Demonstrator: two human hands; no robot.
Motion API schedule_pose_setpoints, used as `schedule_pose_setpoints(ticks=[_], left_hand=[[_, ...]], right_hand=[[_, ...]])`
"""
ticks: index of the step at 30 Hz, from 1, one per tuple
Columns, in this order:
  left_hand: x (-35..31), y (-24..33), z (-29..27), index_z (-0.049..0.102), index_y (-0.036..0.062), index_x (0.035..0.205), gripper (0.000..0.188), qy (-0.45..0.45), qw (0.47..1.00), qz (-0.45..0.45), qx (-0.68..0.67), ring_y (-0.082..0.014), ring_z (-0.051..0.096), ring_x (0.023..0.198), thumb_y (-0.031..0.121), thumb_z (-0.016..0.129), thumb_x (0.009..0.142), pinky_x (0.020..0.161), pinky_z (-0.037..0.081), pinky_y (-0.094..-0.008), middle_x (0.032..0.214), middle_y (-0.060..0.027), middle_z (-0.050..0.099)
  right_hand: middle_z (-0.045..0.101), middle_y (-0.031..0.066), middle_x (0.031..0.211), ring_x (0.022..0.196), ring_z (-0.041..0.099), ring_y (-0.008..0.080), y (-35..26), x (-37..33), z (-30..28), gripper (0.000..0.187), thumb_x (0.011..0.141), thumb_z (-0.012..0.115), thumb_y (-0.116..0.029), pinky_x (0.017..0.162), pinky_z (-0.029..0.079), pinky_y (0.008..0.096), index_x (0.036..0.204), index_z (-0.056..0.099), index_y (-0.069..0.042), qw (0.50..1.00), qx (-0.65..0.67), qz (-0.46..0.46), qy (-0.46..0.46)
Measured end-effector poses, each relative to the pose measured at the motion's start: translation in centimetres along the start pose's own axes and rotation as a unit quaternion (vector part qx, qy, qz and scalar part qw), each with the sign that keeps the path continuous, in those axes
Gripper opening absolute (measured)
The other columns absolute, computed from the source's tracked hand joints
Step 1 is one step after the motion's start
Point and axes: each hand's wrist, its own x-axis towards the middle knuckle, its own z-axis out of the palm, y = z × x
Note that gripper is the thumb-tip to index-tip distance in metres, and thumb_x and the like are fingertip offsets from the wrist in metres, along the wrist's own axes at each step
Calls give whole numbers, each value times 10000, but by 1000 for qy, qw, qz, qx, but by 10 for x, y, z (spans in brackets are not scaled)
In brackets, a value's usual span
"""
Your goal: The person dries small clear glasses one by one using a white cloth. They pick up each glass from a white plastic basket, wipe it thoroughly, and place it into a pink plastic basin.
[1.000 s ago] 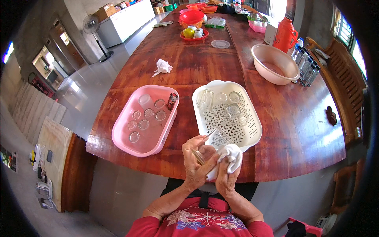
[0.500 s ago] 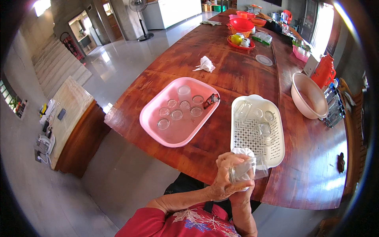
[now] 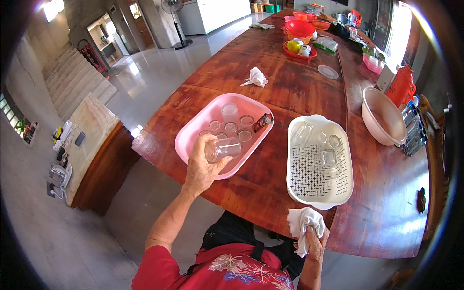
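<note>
My left hand is closed around a clear glass jar, held tilted on its side above the near part of the pink basin. Inside that basin stand several small clear glasses, a taller frosted one and a dark packet against the right wall. A white cloth is bunched in my right hand, at the table's near edge. Just beyond it lies a white perforated tray holding several clear glass pieces, one of them a jar on its side.
Crumpled white tissue and a round clear lid rest on the wooden table. To the right are a pale pink bowl, a red thermos and a rack of dark glasses. Red baskets stand at the far end.
The left hand has moved left with a glass jar, from near the tray to over the pink basin. My right hand, with the cloth, has dropped lower and come apart from the left.
</note>
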Motion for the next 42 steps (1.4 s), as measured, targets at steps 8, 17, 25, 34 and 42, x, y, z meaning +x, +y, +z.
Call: schedule_pose_setpoints(ticks=[8, 17, 25, 34, 42], left_hand=[[15, -33, 14, 463, 80, 1133, 586, -119, 977, 19, 174, -322, 516, 1007, 22, 752, 626, 826, 464, -400, 1073, -117, 475], [30, -55, 29, 478, 97, 1047, 518, -195, 948, 50, 247, -317, 541, 1015, 31, 751, 612, 824, 463, -419, 1062, -86, 556], [35, -75, 41, 505, 89, 1050, 514, -211, 917, 139, 308, -299, 501, 976, -5, 727, 597, 829, 448, -402, 992, -86, 593], [40, -56, 41, 508, 62, 1036, 448, -159, 939, 156, 262, -341, 478, 1026, -6, 653, 618, 889, 406, -433, 1041, -131, 536], [71, 21, 101, 524, 66, 960, 400, -102, 938, 290, 162, -306, 514, 914, 93, 744, 626, 804, 432, -402, 984, -101, 545]], right_hand=[[644, 129, 956, 791, 633, 167, 26, 3, -37, 379, 844, 566, -175, 680, 508, 271, 1151, 551, 47, 993, -69, -8, 94], [625, 39, 898, 802, 551, 118, 34, 3, -50, 311, 864, 549, -198, 716, 439, 261, 1083, 604, 16, 984, -121, -20, 132], [616, 30, 887, 800, 538, 110, 50, 11, -53, 239, 877, 538, -150, 711, 429, 255, 1041, 605, 11, 980, -126, -55, 142], [590, 12, 892, 809, 520, 88, 61, 18, -61, 240, 865, 543, -89, 717, 429, 239, 1081, 578, 10, 980, -143, -66, 123], [582, 71, 815, 739, 549, 163, 70, 25, -64, 182, 860, 549, -119, 679, 452, 295, 990, 560, 9, 954, -229, -110, 159]])
